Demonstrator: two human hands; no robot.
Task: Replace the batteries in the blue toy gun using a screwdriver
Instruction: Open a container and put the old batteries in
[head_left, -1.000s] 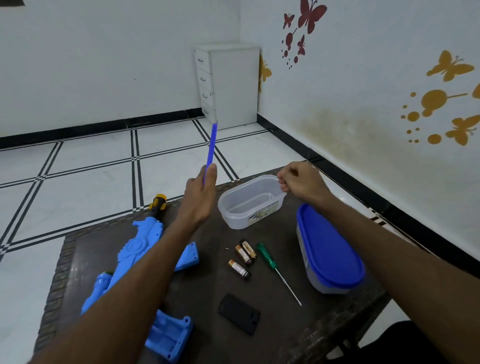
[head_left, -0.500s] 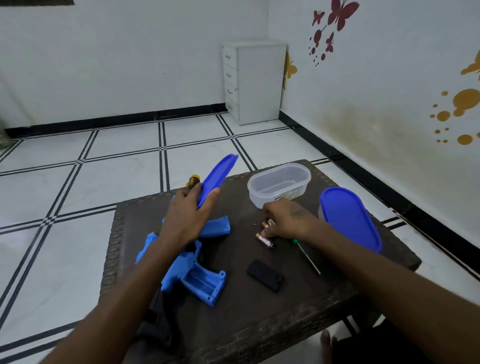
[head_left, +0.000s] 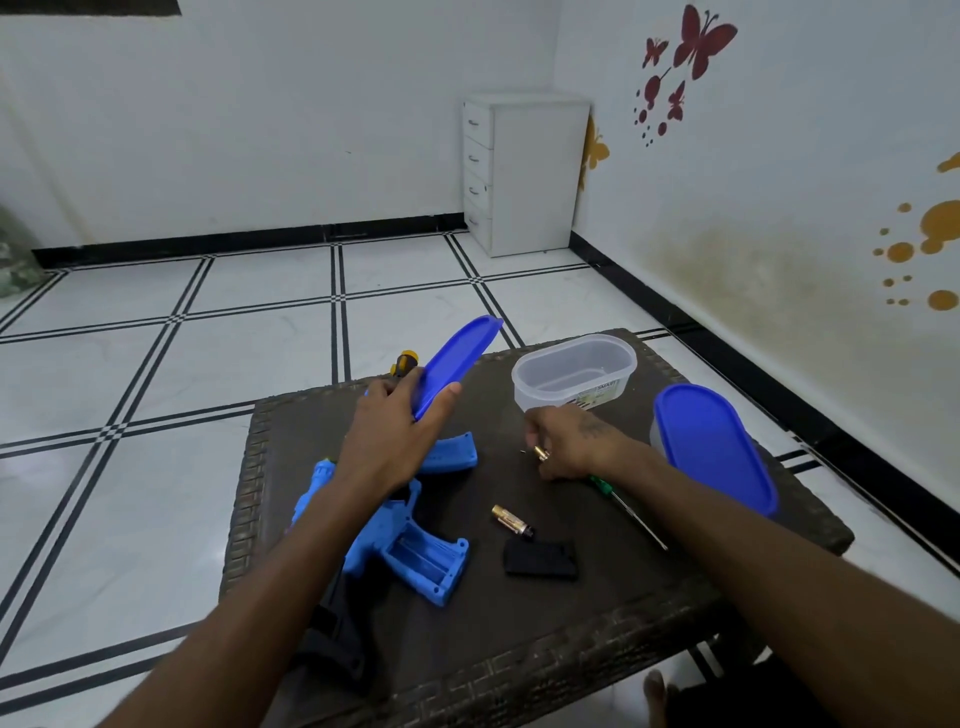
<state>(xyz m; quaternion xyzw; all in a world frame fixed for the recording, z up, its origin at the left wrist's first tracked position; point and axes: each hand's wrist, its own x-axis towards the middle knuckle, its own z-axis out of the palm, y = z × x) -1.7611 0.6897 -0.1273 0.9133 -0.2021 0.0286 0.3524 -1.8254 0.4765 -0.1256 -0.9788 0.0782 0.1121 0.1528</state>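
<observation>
The blue toy gun (head_left: 410, 551) lies on the dark table (head_left: 519, 649) with its battery bay open, partly under my left arm. My left hand (head_left: 400, 431) holds a blue container lid (head_left: 457, 358) tilted above the gun. My right hand (head_left: 566, 447) is closed on batteries (head_left: 541, 453) just in front of the clear open container (head_left: 574, 376). One loose battery (head_left: 511, 521) lies near the black battery cover (head_left: 540, 558). The green-handled screwdriver (head_left: 626, 509) lies partly under my right wrist.
A second container with a blue lid (head_left: 714, 447) stands at the table's right edge. A yellow-black tool handle (head_left: 404, 361) sticks out behind my left hand. A white drawer cabinet (head_left: 524, 171) stands in the room's corner. A tiled floor surrounds the table.
My right hand came down from the container to the batteries and picked some up; one battery stays on the table. The lid in my left hand tilted from upright to slanted.
</observation>
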